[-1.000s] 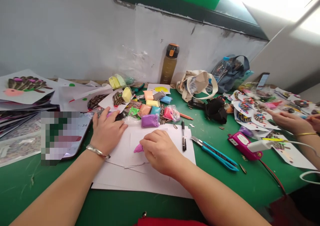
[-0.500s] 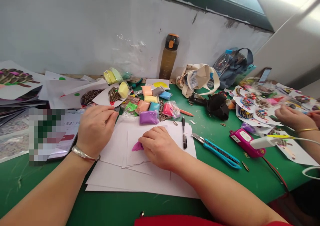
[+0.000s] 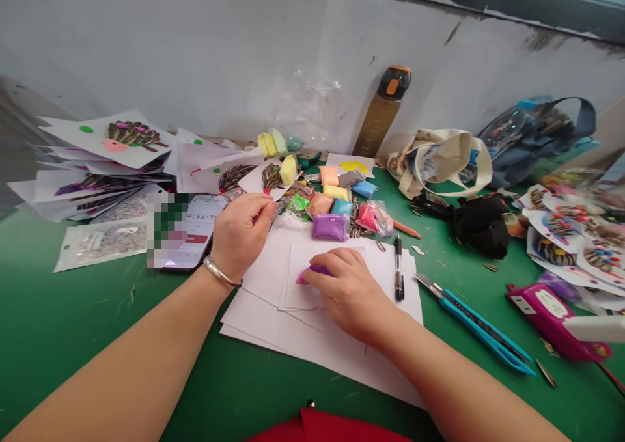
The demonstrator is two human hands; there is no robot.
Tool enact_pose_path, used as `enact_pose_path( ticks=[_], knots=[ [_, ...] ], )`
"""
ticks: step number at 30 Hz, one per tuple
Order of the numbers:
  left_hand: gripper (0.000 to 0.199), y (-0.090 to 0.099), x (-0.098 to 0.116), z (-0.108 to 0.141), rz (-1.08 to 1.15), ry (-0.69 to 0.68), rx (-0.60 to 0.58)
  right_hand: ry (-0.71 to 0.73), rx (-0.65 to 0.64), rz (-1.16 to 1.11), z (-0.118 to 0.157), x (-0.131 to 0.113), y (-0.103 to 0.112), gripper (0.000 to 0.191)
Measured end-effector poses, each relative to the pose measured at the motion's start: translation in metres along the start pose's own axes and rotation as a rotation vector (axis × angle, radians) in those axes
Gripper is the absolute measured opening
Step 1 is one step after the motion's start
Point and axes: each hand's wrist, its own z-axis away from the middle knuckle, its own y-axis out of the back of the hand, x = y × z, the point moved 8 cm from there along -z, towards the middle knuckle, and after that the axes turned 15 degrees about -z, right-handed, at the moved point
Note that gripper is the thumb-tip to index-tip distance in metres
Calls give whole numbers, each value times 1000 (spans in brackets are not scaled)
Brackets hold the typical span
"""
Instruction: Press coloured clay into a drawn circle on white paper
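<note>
My right hand [image 3: 354, 289] rests low over a small sheet of white paper [image 3: 293, 295]. Its fingers are curled round a piece of purple modelling clay [image 3: 319, 270], and a flat pinkish-purple edge of it shows on the paper. Held above the papers' left edge, my left hand [image 3: 245, 232] has its thumb and fingers pressed together; what they hold, if anything, is hidden. Just beyond my hands lies a purple clay packet [image 3: 330, 227], with orange, yellow and blue packets behind it. Larger white sheets [image 3: 273, 334] lie underneath the small one.
A black pen [image 3: 399, 269] and a blue utility knife [image 3: 481, 328], blade out, lie right of the papers. Left stand a phone [image 3: 198, 234] and stacked seed-picture cards [image 3: 105, 142]. Behind are a bottle [image 3: 378, 120], a cloth bag [image 3: 444, 159] and a magenta device [image 3: 551, 318].
The view has swung left, so everything sits farther right in it. Under my right fingers more purple clay shows. My left hand stays closed near the papers' edge.
</note>
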Motion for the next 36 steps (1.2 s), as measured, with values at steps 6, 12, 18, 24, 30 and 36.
enact_pose_path(
  ticks=[6, 12, 18, 24, 30, 36],
  knots=[
    [25, 4, 3, 1, 7, -9, -4, 18, -66, 53, 2, -4, -9, 33],
    [24, 3, 7, 4, 50, -39, -12, 22, -69, 70, 2, -7, -9, 31],
    [22, 3, 10, 3, 92, -53, 5, 68, -44, 56, 1, -12, -7, 31],
    [19, 3, 10, 3, 124, -51, 11, 73, -23, 6, -1, -12, -5, 26],
    [18, 3, 9, 3, 135, -47, 9, 68, 4, -80, 0, -10, -2, 29],
    [19, 9, 9, 0, 129, -30, 12, 40, -4, -162, 2, -6, 1, 35]
  ],
)
